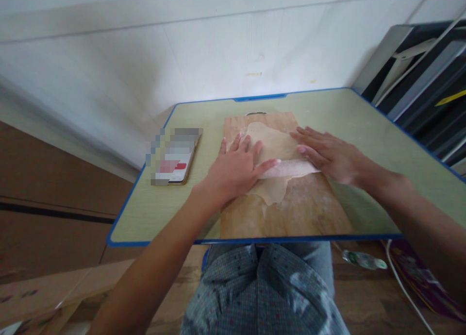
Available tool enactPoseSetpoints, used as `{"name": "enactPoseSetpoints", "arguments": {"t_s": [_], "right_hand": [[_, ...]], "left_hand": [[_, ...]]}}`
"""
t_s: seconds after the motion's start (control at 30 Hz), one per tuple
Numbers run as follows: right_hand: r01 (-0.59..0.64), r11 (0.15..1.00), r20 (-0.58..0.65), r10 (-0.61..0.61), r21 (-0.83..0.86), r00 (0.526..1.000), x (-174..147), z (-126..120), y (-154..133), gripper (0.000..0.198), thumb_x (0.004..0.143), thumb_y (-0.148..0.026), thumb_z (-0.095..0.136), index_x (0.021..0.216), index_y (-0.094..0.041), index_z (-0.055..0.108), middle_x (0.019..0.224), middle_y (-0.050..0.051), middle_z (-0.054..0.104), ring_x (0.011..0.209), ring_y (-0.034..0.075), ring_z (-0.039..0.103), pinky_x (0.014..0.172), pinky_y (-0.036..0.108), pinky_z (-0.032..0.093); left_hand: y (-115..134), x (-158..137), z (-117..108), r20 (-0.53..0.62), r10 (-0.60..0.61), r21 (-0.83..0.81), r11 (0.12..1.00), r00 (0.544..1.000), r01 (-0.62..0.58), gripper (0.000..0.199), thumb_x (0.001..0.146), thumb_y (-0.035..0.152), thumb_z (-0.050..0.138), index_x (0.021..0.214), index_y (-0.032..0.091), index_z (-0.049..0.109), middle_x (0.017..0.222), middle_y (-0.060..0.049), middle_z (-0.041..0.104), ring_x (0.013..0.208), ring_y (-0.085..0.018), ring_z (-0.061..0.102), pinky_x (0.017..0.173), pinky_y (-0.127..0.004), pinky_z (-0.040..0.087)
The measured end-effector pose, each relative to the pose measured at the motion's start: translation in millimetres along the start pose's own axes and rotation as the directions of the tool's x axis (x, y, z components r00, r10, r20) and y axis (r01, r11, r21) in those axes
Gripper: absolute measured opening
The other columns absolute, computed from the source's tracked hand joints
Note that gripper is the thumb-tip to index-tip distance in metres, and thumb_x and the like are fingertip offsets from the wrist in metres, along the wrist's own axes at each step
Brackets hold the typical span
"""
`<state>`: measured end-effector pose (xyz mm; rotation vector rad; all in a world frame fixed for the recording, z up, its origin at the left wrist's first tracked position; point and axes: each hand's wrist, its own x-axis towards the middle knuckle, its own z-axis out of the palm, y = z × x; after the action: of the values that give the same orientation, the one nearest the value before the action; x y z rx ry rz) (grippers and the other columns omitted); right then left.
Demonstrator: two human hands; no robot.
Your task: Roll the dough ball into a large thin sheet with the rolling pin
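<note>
A thin sheet of pale dough (271, 140) with an uneven edge lies on a wooden cutting board (251, 221). Across it runs a whitish, flour-dusted rolling pin (291, 168), whose ends are hidden under my hands. My left hand (235, 166) rests flat over the pin's left end, fingers spread and pointing away from me. Over the right end lies my right hand (327, 150), palm down, with its fingers stretched out towards the left. Neither hand wraps its fingers round the pin.
The board sits on a light green folding table (364, 199) with a blue rim. A phone (174, 158), partly pixelated, stands at the left. Behind is a white wall (218, 58). A plastic bottle (364, 260) lies on the floor. Dark flat items (429, 77) lean at the right.
</note>
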<state>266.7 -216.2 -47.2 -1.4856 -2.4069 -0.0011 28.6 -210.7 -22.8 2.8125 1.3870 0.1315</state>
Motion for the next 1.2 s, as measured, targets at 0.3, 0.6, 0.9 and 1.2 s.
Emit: {"name": "enactPoseSetpoints", "arguments": {"t_s": [0.3, 0.6, 0.9, 1.2], "right_hand": [[0.053, 0.998, 0.032, -0.052, -0.022, 0.998, -2, 2, 1, 0.067, 0.093, -0.047, 0.012, 0.130, -0.006, 0.048, 0.137, 0.017, 0.044, 0.131, 0.027, 0.033, 0.106, 0.051, 0.031], [0.051, 0.978, -0.077, -0.068, -0.205, 0.995, -53, -8, -40, 0.054, 0.094, -0.042, 0.026, 0.129, -0.007, 0.048, 0.128, 0.017, 0.054, 0.114, 0.026, 0.054, 0.099, 0.047, 0.041], [0.038, 0.979, -0.127, -0.065, -0.200, 0.990, -74, -9, -54, 0.056, 0.091, -0.047, 0.036, 0.132, -0.011, 0.043, 0.127, 0.015, 0.057, 0.110, 0.027, 0.057, 0.097, 0.047, 0.043], [0.024, 0.980, -0.173, -0.058, -0.196, 0.983, -107, -4, -67, 0.059, 0.091, -0.043, 0.037, 0.140, -0.011, 0.030, 0.139, 0.015, 0.044, 0.127, 0.028, 0.041, 0.100, 0.051, 0.037]], "left_hand": [[2, -3, 2, -0.023, -0.068, 0.032, 0.997, 0.997, 0.068, 0.070, 0.093, 0.055, 0.010, 0.133, 0.005, 0.039, 0.141, -0.020, 0.038, 0.136, -0.030, 0.026, 0.110, -0.049, 0.021], [35, -46, 8, -0.159, -0.127, 0.012, 0.991, 0.979, 0.131, 0.095, 0.082, 0.073, 0.011, 0.134, -0.001, 0.038, 0.137, -0.021, 0.044, 0.128, -0.031, 0.039, 0.108, -0.048, 0.026], [56, -78, 17, -0.287, -0.113, 0.057, 0.989, 0.951, 0.135, 0.094, 0.081, 0.074, 0.018, 0.127, -0.004, 0.046, 0.131, -0.023, 0.049, 0.123, -0.034, 0.046, 0.105, -0.047, 0.026], [74, -116, 26, -0.330, -0.044, 0.116, 0.989, 0.943, 0.087, 0.084, 0.085, 0.068, 0.023, 0.128, 0.001, 0.047, 0.136, -0.019, 0.046, 0.127, -0.032, 0.040, 0.112, -0.045, 0.008]]}}
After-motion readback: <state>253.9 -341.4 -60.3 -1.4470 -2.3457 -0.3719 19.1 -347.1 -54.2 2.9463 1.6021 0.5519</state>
